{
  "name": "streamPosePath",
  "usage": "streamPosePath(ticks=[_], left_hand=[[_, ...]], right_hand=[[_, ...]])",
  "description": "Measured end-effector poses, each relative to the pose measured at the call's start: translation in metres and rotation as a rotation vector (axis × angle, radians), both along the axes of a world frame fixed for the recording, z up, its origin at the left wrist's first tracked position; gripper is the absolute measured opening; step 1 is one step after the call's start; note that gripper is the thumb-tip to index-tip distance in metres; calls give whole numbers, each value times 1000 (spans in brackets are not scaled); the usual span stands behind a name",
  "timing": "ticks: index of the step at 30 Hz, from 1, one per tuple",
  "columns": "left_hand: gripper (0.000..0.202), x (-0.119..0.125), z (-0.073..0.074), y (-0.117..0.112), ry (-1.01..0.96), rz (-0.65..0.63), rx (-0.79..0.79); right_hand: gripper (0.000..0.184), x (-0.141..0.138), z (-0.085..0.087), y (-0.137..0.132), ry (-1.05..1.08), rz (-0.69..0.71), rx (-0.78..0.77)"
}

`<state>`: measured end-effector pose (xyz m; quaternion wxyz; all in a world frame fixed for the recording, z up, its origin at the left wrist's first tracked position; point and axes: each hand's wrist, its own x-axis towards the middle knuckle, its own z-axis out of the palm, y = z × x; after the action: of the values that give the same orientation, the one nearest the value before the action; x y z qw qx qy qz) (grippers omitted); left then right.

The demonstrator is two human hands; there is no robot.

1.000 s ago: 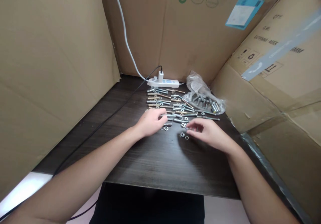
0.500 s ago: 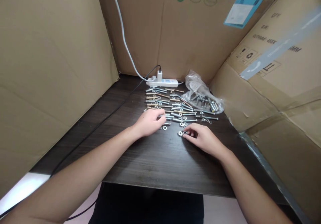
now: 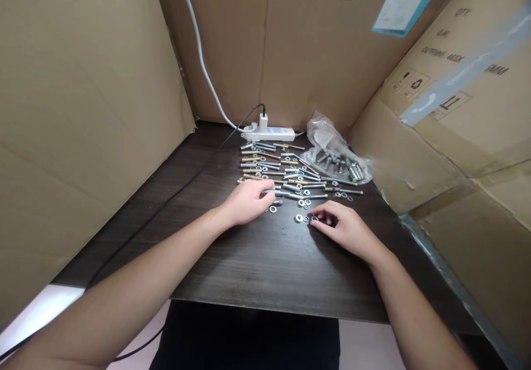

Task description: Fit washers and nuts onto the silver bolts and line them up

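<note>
My right hand point(image 3: 342, 227) is low over the dark table, thumb and index finger closed on the edge of a small metal ring, a washer point(image 3: 314, 218). Just left of it lie a thin ring point(image 3: 306, 219) and a broad flat washer point(image 3: 299, 218). Curled at the front left of the bolt rows is my left hand point(image 3: 247, 202); a silvery bolt point(image 3: 281, 193) extends beside its thumb and fingertips. Whatever those fingers grip is hidden. Below them, a flat washer point(image 3: 272, 209) rests on the table. Silver and brass-coloured anchor bolts point(image 3: 305, 182) lie in rows with loose washers and nuts.
Behind the bolts stands a white power strip point(image 3: 274, 134) with a plugged-in charger. A clear plastic bag point(image 3: 332, 151) of metal parts sits at the back right. A black cable point(image 3: 166, 201) crosses the table's left side. Cardboard boxes point(image 3: 224, 49) wall in the back and both sides.
My right hand has shifted slightly right, leaving the thin ring beside the flat washer; another ring now shows at its fingertips. My left hand stays put.
</note>
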<state>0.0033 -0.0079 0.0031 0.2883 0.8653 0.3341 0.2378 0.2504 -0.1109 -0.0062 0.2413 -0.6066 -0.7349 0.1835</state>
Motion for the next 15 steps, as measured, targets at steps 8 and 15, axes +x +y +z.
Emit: streamPosePath(ticks=[8, 15], left_hand=[[20, 0, 2, -2, -16, -16, 6], [20, 0, 4, -3, -36, -32, 4]], right_hand=[[18, -36, 12, -48, 192, 65, -43], [24, -32, 9, -101, 752, 200, -449]])
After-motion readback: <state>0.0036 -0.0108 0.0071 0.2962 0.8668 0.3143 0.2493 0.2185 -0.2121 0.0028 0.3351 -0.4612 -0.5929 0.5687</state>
